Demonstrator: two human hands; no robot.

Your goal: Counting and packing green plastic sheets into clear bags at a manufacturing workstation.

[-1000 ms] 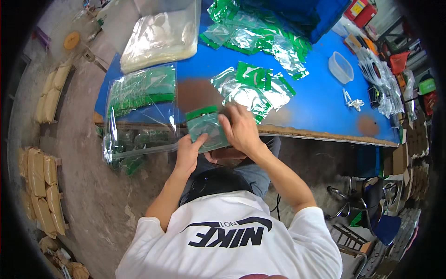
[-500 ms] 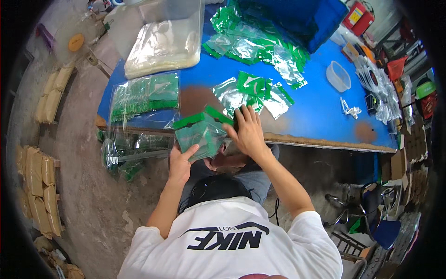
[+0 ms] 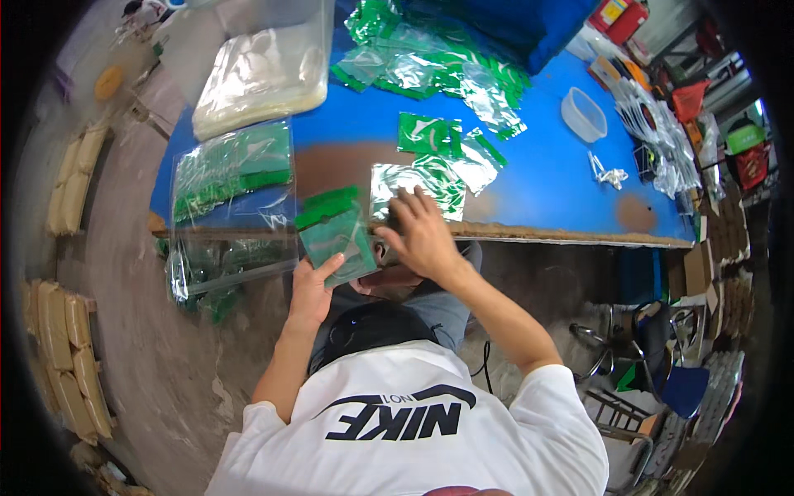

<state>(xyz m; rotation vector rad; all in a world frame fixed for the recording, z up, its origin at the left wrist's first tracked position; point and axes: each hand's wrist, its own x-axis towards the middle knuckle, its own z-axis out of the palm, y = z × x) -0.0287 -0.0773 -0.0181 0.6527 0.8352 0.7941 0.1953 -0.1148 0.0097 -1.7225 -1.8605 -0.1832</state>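
While the left hand (image 3: 313,289) grips a small green-topped clear plastic packet (image 3: 337,238), the right hand (image 3: 422,236) lies spread open. Its fingers touch a crinkled clear plastic bag (image 3: 418,186) on the blue table (image 3: 538,178).

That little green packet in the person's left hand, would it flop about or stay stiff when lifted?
Probably fairly floppy: the green packet looks like thin clear film over a green card, pinched at its lower edge by the left hand. It likely weighs little, as a few fingers carry it. The glossy film suggests it could slip.
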